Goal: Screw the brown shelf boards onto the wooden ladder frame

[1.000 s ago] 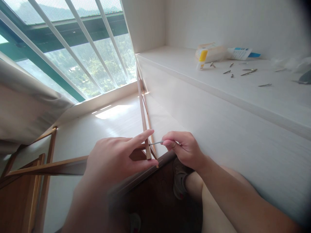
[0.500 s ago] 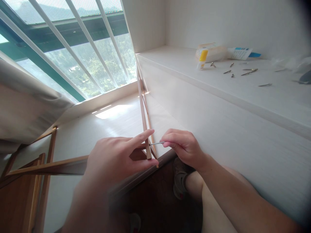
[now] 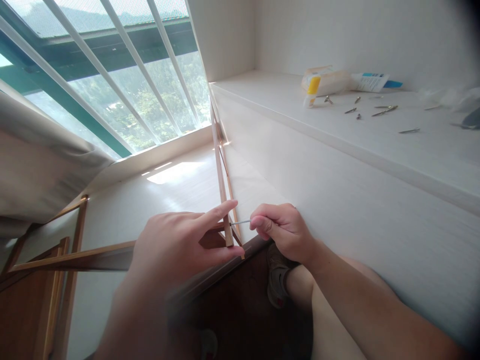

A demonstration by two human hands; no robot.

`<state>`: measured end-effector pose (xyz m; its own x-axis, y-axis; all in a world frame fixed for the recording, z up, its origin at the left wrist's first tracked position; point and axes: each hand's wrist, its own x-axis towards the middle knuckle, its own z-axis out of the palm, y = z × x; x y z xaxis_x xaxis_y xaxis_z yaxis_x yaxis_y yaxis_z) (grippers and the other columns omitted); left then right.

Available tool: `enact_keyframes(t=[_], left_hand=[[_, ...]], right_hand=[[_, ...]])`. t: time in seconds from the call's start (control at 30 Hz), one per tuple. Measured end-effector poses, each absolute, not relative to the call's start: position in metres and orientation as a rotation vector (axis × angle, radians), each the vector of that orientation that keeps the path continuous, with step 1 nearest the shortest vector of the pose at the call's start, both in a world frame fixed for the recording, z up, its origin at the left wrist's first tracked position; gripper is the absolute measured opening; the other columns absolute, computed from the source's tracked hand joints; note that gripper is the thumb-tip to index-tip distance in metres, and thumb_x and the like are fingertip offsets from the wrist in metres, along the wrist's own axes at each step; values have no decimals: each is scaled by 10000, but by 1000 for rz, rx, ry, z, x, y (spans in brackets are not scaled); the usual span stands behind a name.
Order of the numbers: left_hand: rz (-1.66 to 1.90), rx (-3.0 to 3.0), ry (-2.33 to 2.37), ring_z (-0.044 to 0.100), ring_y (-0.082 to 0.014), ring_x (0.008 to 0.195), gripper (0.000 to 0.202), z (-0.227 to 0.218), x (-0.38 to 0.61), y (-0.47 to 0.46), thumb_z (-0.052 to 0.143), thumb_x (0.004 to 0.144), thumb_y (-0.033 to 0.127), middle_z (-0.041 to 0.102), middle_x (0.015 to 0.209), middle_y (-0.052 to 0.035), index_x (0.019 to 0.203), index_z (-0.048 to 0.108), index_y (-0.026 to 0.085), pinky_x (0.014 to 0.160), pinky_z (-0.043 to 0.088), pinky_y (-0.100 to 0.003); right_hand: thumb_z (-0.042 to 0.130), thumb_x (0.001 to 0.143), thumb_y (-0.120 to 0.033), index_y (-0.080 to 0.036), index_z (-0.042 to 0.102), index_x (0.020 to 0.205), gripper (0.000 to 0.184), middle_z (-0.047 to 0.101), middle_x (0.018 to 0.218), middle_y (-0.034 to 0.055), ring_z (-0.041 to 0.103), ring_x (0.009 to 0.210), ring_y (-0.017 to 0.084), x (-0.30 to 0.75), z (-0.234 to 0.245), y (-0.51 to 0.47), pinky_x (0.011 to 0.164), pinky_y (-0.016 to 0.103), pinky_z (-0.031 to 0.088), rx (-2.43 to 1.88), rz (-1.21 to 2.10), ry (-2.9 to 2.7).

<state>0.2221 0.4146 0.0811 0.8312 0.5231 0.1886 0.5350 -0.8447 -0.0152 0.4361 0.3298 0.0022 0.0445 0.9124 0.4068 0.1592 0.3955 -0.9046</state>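
Observation:
My left hand (image 3: 180,240) is closed round the near end of a wooden frame (image 3: 228,235), thumb and fingers on either side of a narrow upright bar. Long bars of that frame run away toward the window. Just to the right, my right hand (image 3: 281,227) pinches a thin metal rod, perhaps a hex key (image 3: 242,221). The rod's far tip meets a dark hole or screw head in the side of the bar. Its other end is hidden inside my right fingers.
A white shelf (image 3: 270,102) at the right holds several metal screws (image 3: 385,111), a yellow-capped tube (image 3: 312,91) and a blue-capped tube (image 3: 375,82). More wooden framing (image 3: 71,257) lies at the left by the curtain (image 3: 41,160). Behind is a barred window (image 3: 123,75).
My right hand has turned slightly about the metal rod, its thumb now rolled over the fingers. My left hand and the wooden frame have stayed in place.

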Motion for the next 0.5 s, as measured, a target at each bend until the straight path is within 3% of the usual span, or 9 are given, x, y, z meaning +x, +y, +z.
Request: enact_keyframes(t=[0.3,0.5], left_hand=[[-266,-2933,-826,633,-204,575,683,81,222,415,566,794,726,699,683,28,1393,490,406,537,273,-307],[-272,-2930,-829,633,-206,579,677,80,223,415,570,792,723,699,693,39,1390,491,415,542,277,-309]], right_hand=[[564,962,-344,-154,599,693,331,498,516,-40,420,477,72,435,6,329,473,208,338,-1037,793,-1394],[545,974,-341,-156,615,743,304,512,518,-43,435,461,71,434,5,329,470,207,354,-1038,778,-1394]])
